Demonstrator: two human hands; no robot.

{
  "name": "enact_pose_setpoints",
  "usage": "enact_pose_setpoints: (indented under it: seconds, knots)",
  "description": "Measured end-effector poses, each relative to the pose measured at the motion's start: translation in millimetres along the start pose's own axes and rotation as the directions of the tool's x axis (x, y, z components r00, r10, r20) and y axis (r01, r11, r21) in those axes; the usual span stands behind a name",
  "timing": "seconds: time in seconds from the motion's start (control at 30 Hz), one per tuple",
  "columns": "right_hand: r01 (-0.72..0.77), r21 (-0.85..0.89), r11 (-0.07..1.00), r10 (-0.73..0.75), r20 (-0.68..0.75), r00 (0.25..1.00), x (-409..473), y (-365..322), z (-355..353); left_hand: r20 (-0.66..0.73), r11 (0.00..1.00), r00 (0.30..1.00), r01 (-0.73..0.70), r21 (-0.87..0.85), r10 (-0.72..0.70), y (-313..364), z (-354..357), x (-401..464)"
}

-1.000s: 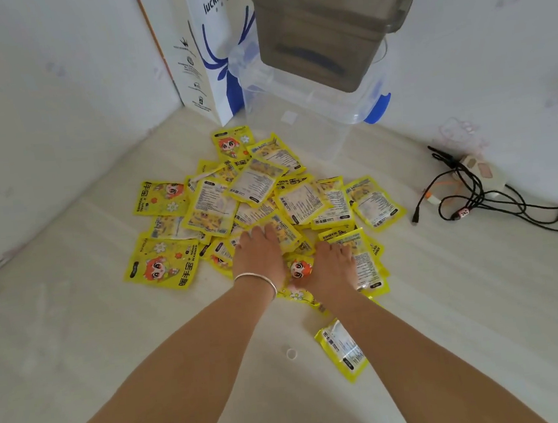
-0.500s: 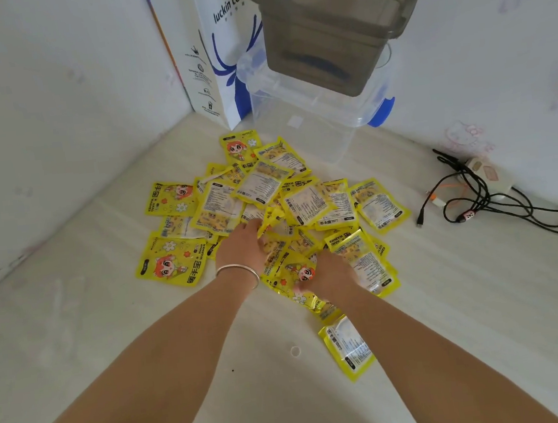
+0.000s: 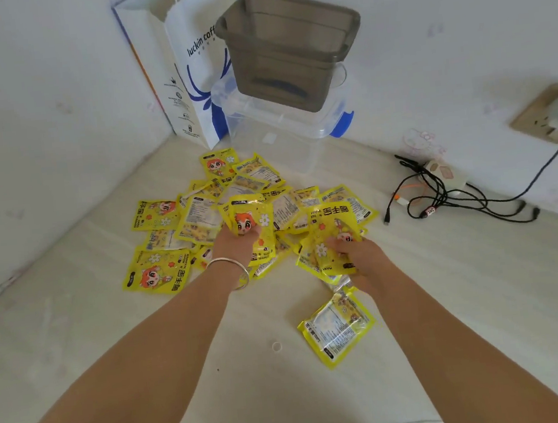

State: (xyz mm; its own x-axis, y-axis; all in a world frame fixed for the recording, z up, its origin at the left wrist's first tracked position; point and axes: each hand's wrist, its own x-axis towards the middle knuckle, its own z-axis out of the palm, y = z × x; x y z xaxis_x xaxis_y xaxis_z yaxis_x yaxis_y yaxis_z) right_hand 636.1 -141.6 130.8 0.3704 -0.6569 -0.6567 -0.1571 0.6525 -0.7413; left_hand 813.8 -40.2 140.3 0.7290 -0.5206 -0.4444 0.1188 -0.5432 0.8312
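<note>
Several yellow snack packets [image 3: 159, 268] lie in a loose pile on the pale floor. My left hand [image 3: 235, 247], with a silver bangle on the wrist, grips a yellow packet [image 3: 249, 219] lifted off the pile. My right hand [image 3: 361, 254] grips a bunch of yellow packets [image 3: 333, 229] raised at the pile's right edge. One packet [image 3: 338, 325] lies apart, near my right forearm.
A grey tub [image 3: 291, 48] sits on a clear plastic box [image 3: 282, 128] in the corner, beside a white paper bag [image 3: 191, 48]. Black cables [image 3: 441, 194] trail right to a wall socket [image 3: 546, 117]. A small white ring [image 3: 276, 346] lies on the floor.
Both hands went from pressing on the pile to gripping packets and lifting them. The camera tilted up, showing more of the wall and bag.
</note>
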Motion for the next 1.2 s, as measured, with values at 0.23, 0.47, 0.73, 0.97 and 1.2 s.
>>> enact_pose_setpoints:
  seconds: [0.23,0.47,0.73,0.97,1.2]
  knots:
    - [0.037,0.292,0.956,-0.011,-0.087,0.996,-46.1,31.7,-57.6,0.335,0.996,0.942,-0.058,0.069,0.032,2.0,58.0,-43.5]
    - [0.156,0.517,0.842,0.007,-0.299,0.954,-116.9,90.6,-131.3,0.644,0.986,0.764,-0.135,0.099,0.040,-8.2,125.5,-124.6]
    - [0.335,0.636,0.695,0.098,-0.546,0.832,-209.8,154.9,-231.1,0.861,0.964,0.501,-0.178,0.199,-0.085,-20.6,236.8,-236.5]
    - [0.484,0.687,0.543,0.190,-0.661,0.726,-292.4,211.5,-328.3,0.939,0.935,0.303,-0.256,0.245,-0.163,-49.0,330.3,-369.5]
    - [0.513,0.715,0.475,0.330,-0.685,0.649,-356.2,270.7,-421.3,0.926,0.883,0.261,-0.315,0.349,-0.272,-101.1,408.3,-475.7]
